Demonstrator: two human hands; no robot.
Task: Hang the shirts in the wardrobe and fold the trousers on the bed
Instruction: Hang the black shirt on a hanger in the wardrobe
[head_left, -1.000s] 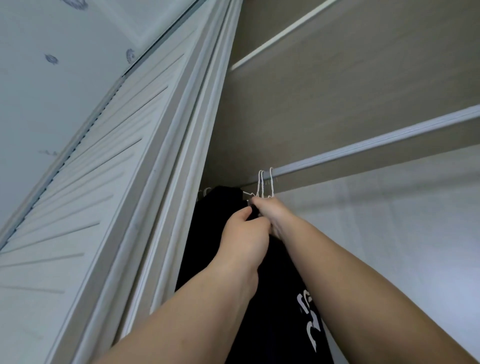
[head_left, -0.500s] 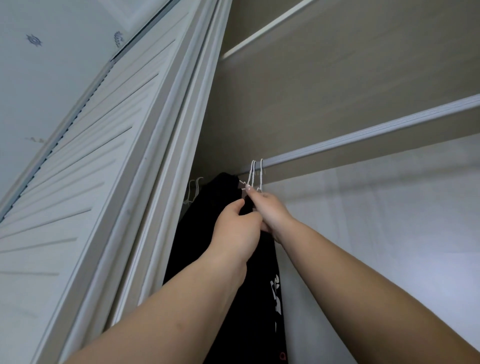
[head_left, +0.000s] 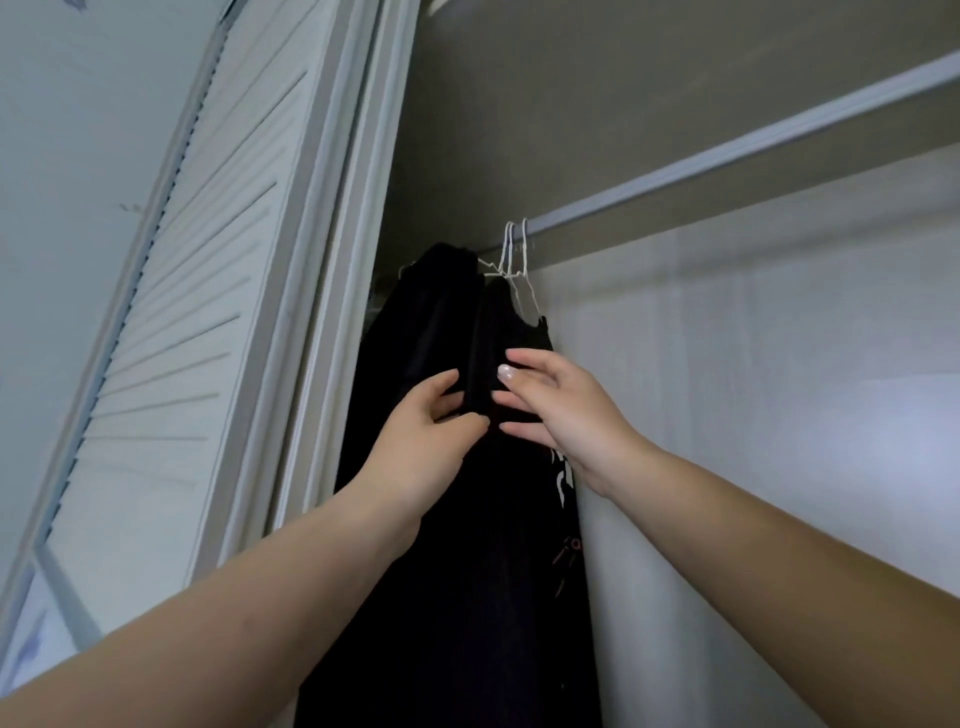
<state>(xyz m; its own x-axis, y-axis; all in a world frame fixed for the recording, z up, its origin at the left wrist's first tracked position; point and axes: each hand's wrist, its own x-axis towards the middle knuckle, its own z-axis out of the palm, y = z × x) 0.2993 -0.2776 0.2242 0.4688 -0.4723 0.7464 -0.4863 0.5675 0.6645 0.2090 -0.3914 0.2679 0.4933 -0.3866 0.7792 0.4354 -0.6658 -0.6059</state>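
Step in hand: hanging shirts in the wardrobe; folding of trousers is not in view. A black shirt (head_left: 511, 332) hangs from white wire hangers (head_left: 514, 254) hooked over the rail (head_left: 727, 150) near its left end, close to the louvered door (head_left: 208, 260). A second dark garment (head_left: 431, 312) hangs just left of it, touching. Left hand (head_left: 421, 441) is at the shirt's left edge, thumb and fingers partly curled with cloth between them; the pinch looks loose, and whether it truly holds cannot be told. Right hand (head_left: 561, 410) lies against the shirt's right side, fingers spread and nearly flat, gripping nothing. White print (head_left: 563, 467) shows low on the shirt beside the right wrist. Judgement: the shirt is already on the rail and the hands are straightening it. Next move likely calls for smoothing the cloth so it hangs straight, letting go without tugging the hooks off the rail, then fetching the next garment.
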